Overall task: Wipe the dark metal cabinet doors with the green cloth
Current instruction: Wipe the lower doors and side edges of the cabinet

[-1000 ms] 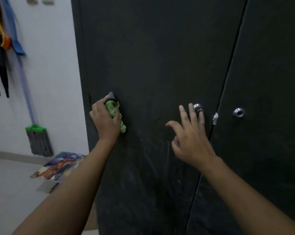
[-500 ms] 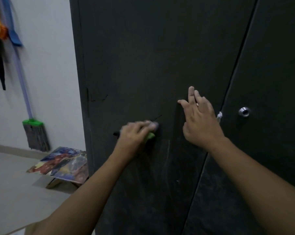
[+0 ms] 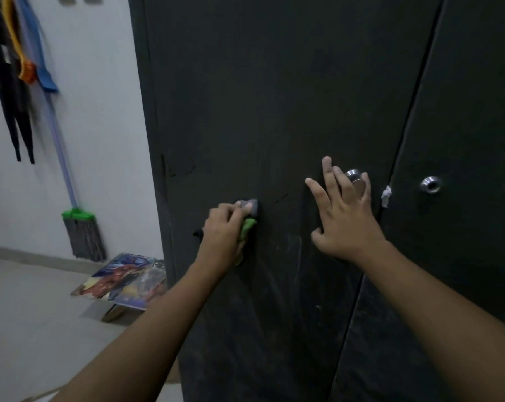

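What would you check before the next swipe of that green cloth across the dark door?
1. Grip: left hand holds the green cloth: ok.
2. Contact: cloth pressed against the left door: ok.
3. Bracing: right hand flat on that door: ok.
4. Way rightward free: not ok; the right hand and the knob lie there.
5. Door below the cloth clean: not ok; pale streaks show.
6. Whether the right door is wiped: cannot tell.

Your left grip (image 3: 222, 235) covered most of the green cloth (image 3: 247, 227). Your right grip (image 3: 344, 216) hid part of one knob (image 3: 352, 173). The cabinet doors (image 3: 274, 97) ran out of view above and below; the hanging straps (image 3: 10, 91) were blurred.
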{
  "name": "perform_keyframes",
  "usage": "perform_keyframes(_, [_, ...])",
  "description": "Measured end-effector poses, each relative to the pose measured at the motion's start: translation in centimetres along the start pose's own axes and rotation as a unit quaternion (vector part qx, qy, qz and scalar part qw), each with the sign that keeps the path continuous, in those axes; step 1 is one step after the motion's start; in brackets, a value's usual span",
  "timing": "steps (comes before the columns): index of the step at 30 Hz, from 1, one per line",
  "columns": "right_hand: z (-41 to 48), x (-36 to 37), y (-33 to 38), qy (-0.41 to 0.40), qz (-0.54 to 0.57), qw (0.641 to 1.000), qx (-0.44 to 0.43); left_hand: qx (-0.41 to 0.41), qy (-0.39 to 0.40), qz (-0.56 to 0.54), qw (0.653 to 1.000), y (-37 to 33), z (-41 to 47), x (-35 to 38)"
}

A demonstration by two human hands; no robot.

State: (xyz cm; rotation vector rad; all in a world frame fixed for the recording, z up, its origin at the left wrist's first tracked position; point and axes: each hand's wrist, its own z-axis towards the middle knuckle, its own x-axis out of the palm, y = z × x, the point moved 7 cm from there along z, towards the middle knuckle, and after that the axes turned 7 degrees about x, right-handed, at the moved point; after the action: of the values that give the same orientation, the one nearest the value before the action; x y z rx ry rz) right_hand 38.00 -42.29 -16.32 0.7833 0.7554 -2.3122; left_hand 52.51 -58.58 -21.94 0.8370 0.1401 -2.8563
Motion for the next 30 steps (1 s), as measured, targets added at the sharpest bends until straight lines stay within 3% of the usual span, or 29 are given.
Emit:
perform_keyframes(4, [0.0,0.3,-0.2,0.029,-0.019,0.999,-0.009,0.061,0.045,0.056,0.996,0.7,0.4,-1.0])
perform_keyframes(7, [0.1,0.3,-0.2,0.039,-0.017,0.999,-0.002,-0.089,-0.045,-0.006,0.995,4.8,0.5,-3.7])
perform_keyframes(10, [0.1,-0.3,0.1,0.035,0.006,0.999,0.022,-0.225,-0.152,-0.045,0.961,8.6,-0.5,-6.0])
perform_keyframes(15, [0.3,-1.6,1.3,0.01,0.028,0.997,0.073,-0.32,-0.193,-0.093,0.923,10.4,-2.4,-5.8])
perform_keyframes(21, [1.9,-2.4,6.5,-0.009,0.049,0.997,-0.054,-0.418,-0.195,-0.105,0.881,11.4,-6.7,-4.1])
perform_keyframes(25, [3.4,-1.8,8.9,0.041,0.097,0.993,-0.053,-0.496,-0.149,-0.14,0.844,13.0,-9.9,-2.5])
perform_keyframes(28, [3.5,-1.0,9.6,0.051,0.116,0.991,-0.036,-0.513,-0.146,-0.166,0.83,14.7,-10.0,-2.6])
perform_keyframes(30, [3.4,-0.8,9.6,0.031,0.129,0.991,-0.033,-0.484,-0.172,-0.158,0.843,14.6,-8.4,-3.7])
